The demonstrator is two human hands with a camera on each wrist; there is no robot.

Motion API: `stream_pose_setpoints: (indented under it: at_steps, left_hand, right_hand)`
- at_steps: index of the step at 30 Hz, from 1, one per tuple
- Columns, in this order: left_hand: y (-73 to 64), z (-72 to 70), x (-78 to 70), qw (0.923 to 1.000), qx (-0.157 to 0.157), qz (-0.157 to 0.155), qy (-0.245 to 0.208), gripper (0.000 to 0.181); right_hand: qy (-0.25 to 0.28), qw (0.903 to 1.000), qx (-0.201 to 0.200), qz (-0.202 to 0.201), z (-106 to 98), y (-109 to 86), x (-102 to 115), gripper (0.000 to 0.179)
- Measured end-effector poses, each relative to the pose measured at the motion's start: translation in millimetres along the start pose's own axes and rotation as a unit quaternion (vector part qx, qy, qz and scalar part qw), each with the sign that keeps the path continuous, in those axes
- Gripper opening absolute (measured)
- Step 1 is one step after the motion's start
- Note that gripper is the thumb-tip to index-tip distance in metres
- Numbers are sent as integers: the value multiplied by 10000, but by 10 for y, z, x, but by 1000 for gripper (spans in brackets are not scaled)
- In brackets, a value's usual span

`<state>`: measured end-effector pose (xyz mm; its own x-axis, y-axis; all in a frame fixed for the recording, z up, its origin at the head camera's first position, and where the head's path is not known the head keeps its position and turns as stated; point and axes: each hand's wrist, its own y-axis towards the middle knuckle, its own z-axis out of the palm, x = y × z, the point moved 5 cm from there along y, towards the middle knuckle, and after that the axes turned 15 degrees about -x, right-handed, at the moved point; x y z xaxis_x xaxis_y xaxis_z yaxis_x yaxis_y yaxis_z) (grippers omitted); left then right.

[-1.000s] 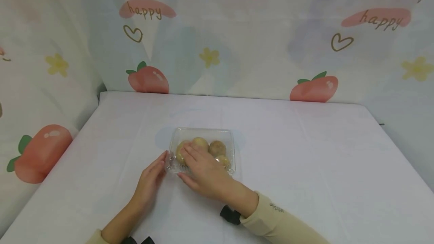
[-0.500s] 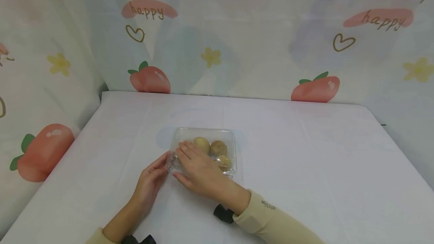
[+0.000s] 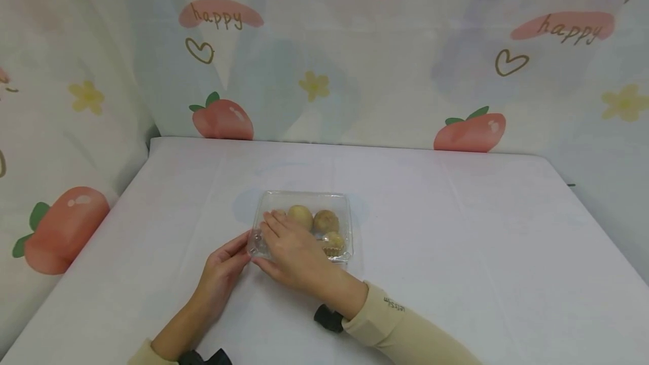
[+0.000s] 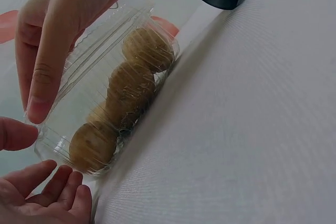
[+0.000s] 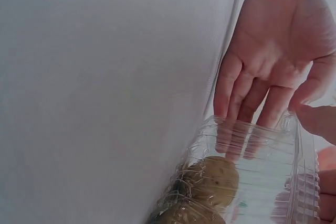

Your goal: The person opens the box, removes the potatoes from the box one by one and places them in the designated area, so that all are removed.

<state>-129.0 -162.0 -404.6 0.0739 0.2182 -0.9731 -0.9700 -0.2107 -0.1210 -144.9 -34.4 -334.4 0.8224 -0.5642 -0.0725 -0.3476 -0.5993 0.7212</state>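
Observation:
A clear plastic clamshell box [image 3: 324, 199] stands on the white table with its lid down, and several potatoes [image 3: 300, 217] show through it. My right hand [image 3: 299, 255] lies across the lid's left front part, fingers straight, hiding part of the box. In the left wrist view the right thumb [image 4: 42, 108] touches the box's corner. My left hand [image 3: 220, 275] is at the box's left side. Its fingers are nearly straight along the wall, and in the right wrist view the left thumb [image 5: 310, 85] is by the lid's corner, close to the right thumb.
A white cloth covers the table [image 3: 456, 241]. Behind and to the left hangs a printed backdrop [image 3: 355, 100] with fruits and flowers. Black wrist cameras sit under both wrists, the right one [image 3: 328, 317] near the table surface.
The right hand has slid left across the lid, uncovering more of the right-hand potatoes, and its thumb has come to the left front corner. The box and left hand stay almost in place.

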Motion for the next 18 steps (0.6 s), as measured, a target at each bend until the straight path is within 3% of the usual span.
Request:
stream_pose_setpoints:
  at_steps: [10,18]
  left_hand:
    - [10,-34,-9,9995,-73,-236,-195,49]
    - [30,-30,0,9988,-129,-362,-319,50]
  right_hand:
    - [-223,9995,-1,-216,42,17,11,48]
    - [-386,9958,-305,-766,40,54,8,46]
